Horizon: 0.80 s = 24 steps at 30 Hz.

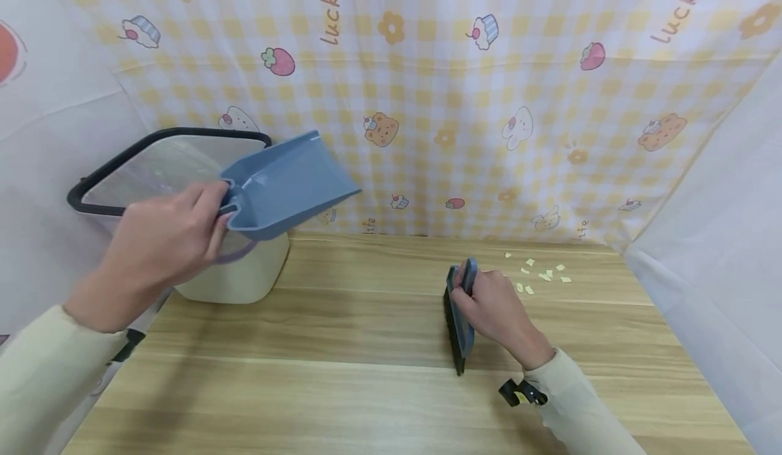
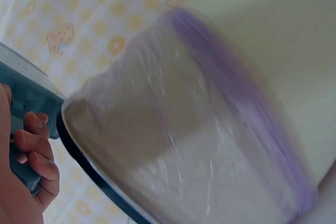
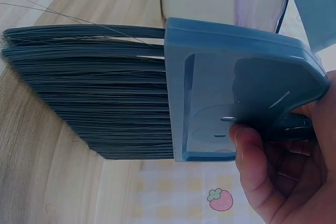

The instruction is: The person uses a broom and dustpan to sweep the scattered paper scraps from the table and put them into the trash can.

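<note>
My left hand (image 1: 168, 227) grips a blue dustpan (image 1: 290, 183) by its handle, up beside the right side of the trash bin. No debris shows on the part of the pan in the head view. The cream bin (image 1: 263, 271) has a black rim (image 1: 100, 182) and a clear liner bag (image 2: 152, 114) with a purple band. In my right hand (image 1: 497, 309) is a blue hand brush (image 3: 210, 93), fingers curled round its handle. Its dark bristles (image 3: 100, 93) point down toward the wooden table. Small pale-yellow scraps (image 1: 546, 276) lie scattered behind and right of the brush.
The wooden tabletop (image 1: 366, 333) runs back to a yellow checked curtain (image 1: 421, 88) with cartoon prints. White cloth (image 1: 721, 238) borders the right side, and more hangs at the left behind the bin.
</note>
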Tool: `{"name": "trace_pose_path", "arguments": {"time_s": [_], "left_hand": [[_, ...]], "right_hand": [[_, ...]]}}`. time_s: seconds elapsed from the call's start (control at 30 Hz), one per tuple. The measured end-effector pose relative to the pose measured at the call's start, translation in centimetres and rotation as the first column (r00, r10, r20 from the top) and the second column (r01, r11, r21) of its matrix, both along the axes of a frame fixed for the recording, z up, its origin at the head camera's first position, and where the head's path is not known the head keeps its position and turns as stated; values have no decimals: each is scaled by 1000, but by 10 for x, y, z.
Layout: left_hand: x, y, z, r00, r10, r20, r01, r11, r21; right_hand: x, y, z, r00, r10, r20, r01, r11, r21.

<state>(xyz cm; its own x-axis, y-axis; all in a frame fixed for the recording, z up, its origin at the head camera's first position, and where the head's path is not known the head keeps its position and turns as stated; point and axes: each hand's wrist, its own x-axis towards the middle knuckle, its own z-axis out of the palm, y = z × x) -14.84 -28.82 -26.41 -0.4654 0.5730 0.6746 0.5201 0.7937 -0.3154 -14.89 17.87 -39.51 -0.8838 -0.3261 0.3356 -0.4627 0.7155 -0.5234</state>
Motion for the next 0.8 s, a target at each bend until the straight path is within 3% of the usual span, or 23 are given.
{"name": "trace_pose_path", "arguments": {"time_s": [0.37,0.53,0.8], "left_hand": [[-8,24,-25,992,-124,-27,124,992,-6],[-11,36,-37,984,-180,3,180,984,-10],[-12,55,-59,974,-205,92,204,979,16]], "right_hand": [[-1,1,-1,1000,8,-12,-8,1000,1],[-2,1,-1,1000,7,-17,-7,1000,3],[-2,1,-1,1000,3,-21,-3,1000,1]]}}
